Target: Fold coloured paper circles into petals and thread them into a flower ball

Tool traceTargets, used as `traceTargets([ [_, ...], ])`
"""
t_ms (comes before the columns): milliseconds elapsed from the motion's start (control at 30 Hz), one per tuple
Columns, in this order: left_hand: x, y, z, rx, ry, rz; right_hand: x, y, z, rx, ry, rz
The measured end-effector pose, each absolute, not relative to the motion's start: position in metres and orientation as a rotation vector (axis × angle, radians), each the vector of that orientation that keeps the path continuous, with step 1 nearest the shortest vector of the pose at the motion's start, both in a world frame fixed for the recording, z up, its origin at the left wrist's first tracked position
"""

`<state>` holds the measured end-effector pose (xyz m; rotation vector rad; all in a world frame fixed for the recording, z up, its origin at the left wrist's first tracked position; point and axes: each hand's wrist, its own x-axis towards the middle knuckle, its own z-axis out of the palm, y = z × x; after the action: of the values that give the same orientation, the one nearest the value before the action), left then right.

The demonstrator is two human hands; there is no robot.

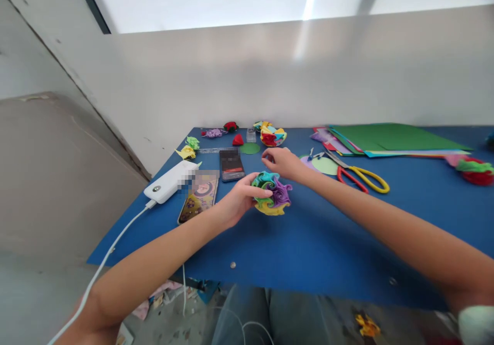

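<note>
Swirled paper ball (281, 193); purple, teal, green, yellow.

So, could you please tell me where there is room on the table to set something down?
The front strip of the blue table, nearer than the curled ball in the left hand; and the patch between the scissors and red-and-green flower, beyond the right forearm. Crowded: the left side, with power bank, patterned phone and black phone.
</note>
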<state>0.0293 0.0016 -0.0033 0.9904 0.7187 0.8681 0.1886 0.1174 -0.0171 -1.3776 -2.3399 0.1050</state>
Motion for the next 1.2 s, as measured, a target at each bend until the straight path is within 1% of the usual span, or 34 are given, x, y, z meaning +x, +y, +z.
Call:
traceTargets([
  [133,0.031,0.001,-0.003,0.921,0.747,0.902,0.143,0.179,-0.007,-1.423,-2.335,0.16],
  [300,0.03,0.004,-0.005,0.843,0.67,0.963,0.104,0.237,-0.008,-1.646,-2.182,0.184],
  [433,0.031,0.004,-0.004,0.811,0.617,0.944,0.095,0.262,-0.014,-1.696,-2.175,0.271],
  [600,0.03,0.003,-0.001,0.812,0.603,0.933,0.094,0.266,-0.021,-1.578,-2.209,0.297],
  [800,0.023,0.006,0.004,0.831,0.635,1.017,0.115,0.236,-0.008,-1.309,-2.173,0.221],
  [967,0.021,0.006,0.008,0.909,0.609,0.996,0.173,0.159,-0.008,-1.189,-2.085,0.18],
  [1100,0.02,0.003,0.008,1.013,0.555,0.901,0.215,0.095,-0.027,-1.14,-2.126,0.31],
  [1200,0.02,0.002,0.009,1.081,0.533,0.838,0.231,0.072,-0.042,-1.113,-2.135,0.46],
])
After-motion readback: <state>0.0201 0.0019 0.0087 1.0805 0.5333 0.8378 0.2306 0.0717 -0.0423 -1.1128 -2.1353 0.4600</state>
